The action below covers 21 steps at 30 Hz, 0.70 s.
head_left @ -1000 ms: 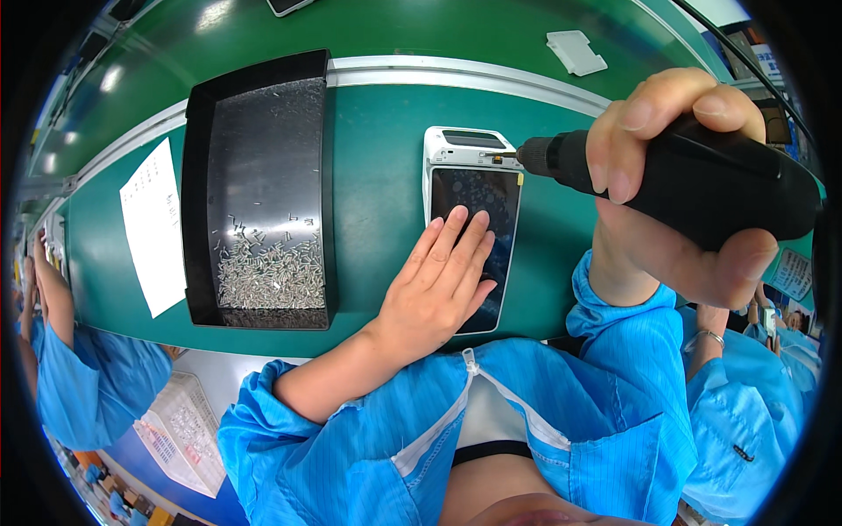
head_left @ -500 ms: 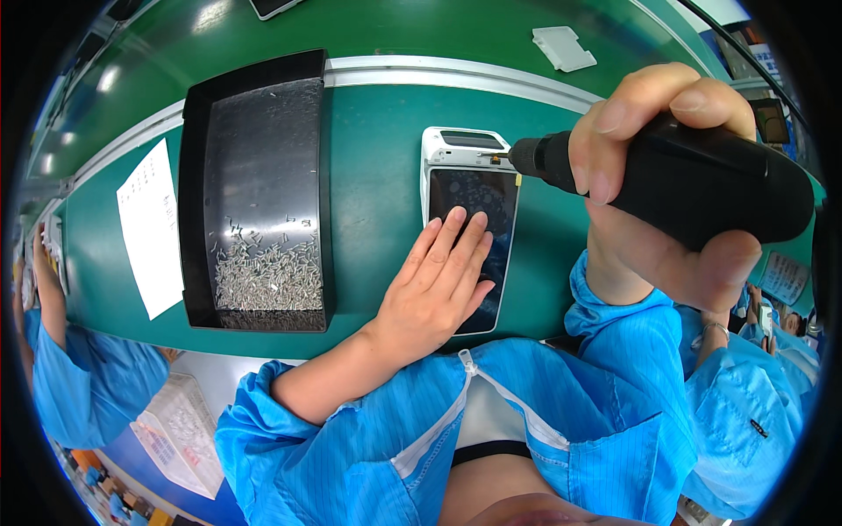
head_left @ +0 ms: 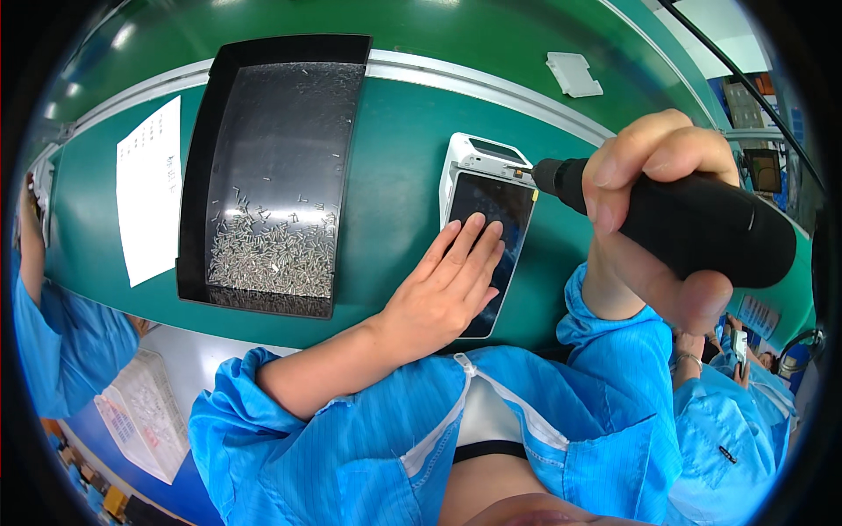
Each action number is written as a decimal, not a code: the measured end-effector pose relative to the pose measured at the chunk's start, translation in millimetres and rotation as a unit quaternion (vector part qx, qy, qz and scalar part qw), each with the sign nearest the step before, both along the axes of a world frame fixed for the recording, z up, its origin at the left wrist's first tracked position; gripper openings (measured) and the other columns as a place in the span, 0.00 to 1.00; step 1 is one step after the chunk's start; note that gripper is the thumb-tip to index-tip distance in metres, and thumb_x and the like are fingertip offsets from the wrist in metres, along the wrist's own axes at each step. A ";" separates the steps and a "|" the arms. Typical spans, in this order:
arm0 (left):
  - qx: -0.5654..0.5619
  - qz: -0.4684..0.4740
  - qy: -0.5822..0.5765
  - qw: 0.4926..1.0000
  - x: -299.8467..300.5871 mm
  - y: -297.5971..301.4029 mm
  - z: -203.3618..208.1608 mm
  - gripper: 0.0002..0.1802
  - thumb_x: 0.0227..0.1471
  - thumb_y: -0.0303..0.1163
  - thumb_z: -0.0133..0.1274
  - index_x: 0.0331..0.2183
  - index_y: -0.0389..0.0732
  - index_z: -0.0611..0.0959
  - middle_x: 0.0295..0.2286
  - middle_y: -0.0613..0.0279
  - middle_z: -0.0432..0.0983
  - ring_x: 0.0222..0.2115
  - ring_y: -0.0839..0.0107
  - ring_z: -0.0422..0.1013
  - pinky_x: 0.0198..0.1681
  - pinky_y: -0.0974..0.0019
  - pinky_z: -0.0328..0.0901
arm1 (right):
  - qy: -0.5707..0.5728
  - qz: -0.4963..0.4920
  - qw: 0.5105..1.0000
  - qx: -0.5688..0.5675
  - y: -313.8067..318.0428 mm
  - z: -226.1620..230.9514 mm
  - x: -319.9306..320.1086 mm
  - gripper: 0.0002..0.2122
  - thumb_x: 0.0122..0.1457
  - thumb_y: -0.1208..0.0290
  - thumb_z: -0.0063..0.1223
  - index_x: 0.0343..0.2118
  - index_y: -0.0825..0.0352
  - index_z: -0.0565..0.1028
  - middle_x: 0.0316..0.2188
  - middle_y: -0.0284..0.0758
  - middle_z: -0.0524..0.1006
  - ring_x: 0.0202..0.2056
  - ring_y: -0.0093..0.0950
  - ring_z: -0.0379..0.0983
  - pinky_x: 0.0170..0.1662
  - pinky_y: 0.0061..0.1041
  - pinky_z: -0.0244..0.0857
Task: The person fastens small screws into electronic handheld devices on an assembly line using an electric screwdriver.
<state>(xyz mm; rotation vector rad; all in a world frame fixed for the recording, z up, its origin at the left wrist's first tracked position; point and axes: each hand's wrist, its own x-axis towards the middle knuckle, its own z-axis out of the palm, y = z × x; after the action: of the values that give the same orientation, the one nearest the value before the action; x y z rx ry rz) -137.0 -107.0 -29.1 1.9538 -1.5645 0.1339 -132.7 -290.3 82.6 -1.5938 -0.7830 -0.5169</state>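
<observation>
A white handheld payment terminal (head_left: 493, 197) with a dark screen lies on the green bench, slightly tilted. Flat on its screen rests my left hand (head_left: 438, 298), fingers stretched out and a little apart. My right hand (head_left: 667, 158) is wrapped round a black electric screwdriver (head_left: 715, 228), held sideways. Its thin bit points left and meets the white upper part of the terminal, near a small brassy spot by the right edge. Whether a screw sits under the bit is too small to tell. Left of the terminal, a black tray (head_left: 285, 131) holds a heap of small silvery screws (head_left: 272, 259).
A printed white sheet (head_left: 151, 193) lies left of the tray. Beyond the pale rail (head_left: 465, 81) is a white plastic piece (head_left: 574, 74). Co-workers in blue sit left (head_left: 74, 351) and right (head_left: 728, 456). A white basket (head_left: 145, 421) stands below the bench's left part.
The whole view has shifted and turned a little, so tray and terminal appear farther right and tilted. The screwdriver's rear end appears lower; its bit stays at the terminal's upper part.
</observation>
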 end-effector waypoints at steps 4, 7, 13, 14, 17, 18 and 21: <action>0.006 0.001 -0.005 1.000 -2.0 -0.8 0.6 0.23 0.45 0.35 0.47 0.41 0.27 0.72 0.47 0.44 0.61 0.51 0.53 0.54 0.54 0.56 0.49 | 0.014 -0.003 1.000 0.003 -1.2 -0.2 -1.1 0.32 0.42 0.43 0.53 0.35 0.73 0.63 0.29 0.45 0.67 0.17 0.20 0.64 0.21 0.17 0.61; 0.008 0.005 0.004 1.000 -2.9 -1.9 2.1 0.24 0.42 0.34 0.50 0.41 0.28 0.72 0.47 0.47 0.62 0.51 0.53 0.55 0.53 0.55 0.51 | 0.029 0.002 1.000 -0.002 -1.9 1.2 -1.7 0.32 0.41 0.44 0.54 0.34 0.72 0.63 0.29 0.44 0.67 0.17 0.20 0.64 0.21 0.16 0.60; 0.010 0.007 0.009 1.000 -2.0 -1.6 0.9 0.27 0.40 0.33 0.53 0.42 0.28 0.71 0.47 0.48 0.62 0.51 0.53 0.56 0.52 0.55 0.52 | 0.045 0.032 0.998 0.000 -8.0 0.5 5.9 0.31 0.40 0.45 0.56 0.34 0.72 0.63 0.29 0.44 0.66 0.17 0.19 0.64 0.21 0.16 0.60; 0.010 0.007 0.009 1.000 -1.6 -1.0 1.0 0.27 0.40 0.33 0.53 0.43 0.28 0.70 0.47 0.48 0.62 0.51 0.53 0.56 0.52 0.55 0.52 | 0.044 0.037 0.998 0.000 -8.0 0.5 6.6 0.31 0.40 0.45 0.56 0.34 0.72 0.63 0.29 0.43 0.66 0.17 0.19 0.63 0.21 0.16 0.60; 0.000 0.008 0.016 1.000 1.3 6.8 1.5 0.27 0.40 0.33 0.53 0.43 0.28 0.69 0.47 0.48 0.61 0.51 0.52 0.54 0.53 0.55 0.51 | 0.047 0.017 0.999 0.002 4.3 -1.0 5.2 0.31 0.40 0.45 0.56 0.33 0.73 0.63 0.28 0.43 0.67 0.17 0.19 0.62 0.20 0.15 0.59; -0.013 0.003 0.041 0.999 -0.3 3.7 -0.9 0.26 0.42 0.32 0.52 0.43 0.28 0.69 0.48 0.48 0.59 0.52 0.53 0.53 0.54 0.55 0.49 | 0.039 -0.004 0.999 0.002 7.0 -1.7 2.1 0.31 0.40 0.46 0.56 0.33 0.73 0.64 0.27 0.42 0.67 0.17 0.19 0.62 0.20 0.15 0.59; -0.018 0.015 0.007 1.000 -1.5 4.7 -0.5 0.24 0.45 0.34 0.49 0.44 0.30 0.69 0.48 0.49 0.59 0.52 0.55 0.52 0.55 0.56 0.47 | 0.060 -0.012 0.997 0.050 11.9 -0.2 -5.2 0.34 0.38 0.47 0.59 0.38 0.75 0.65 0.29 0.43 0.69 0.21 0.20 0.64 0.25 0.15 0.59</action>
<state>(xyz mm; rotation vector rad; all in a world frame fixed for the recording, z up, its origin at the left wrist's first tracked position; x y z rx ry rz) -138.5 -102.3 -29.6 1.9465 -1.5129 0.1594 -137.8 -278.4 82.4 -1.5289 -0.6389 -0.4661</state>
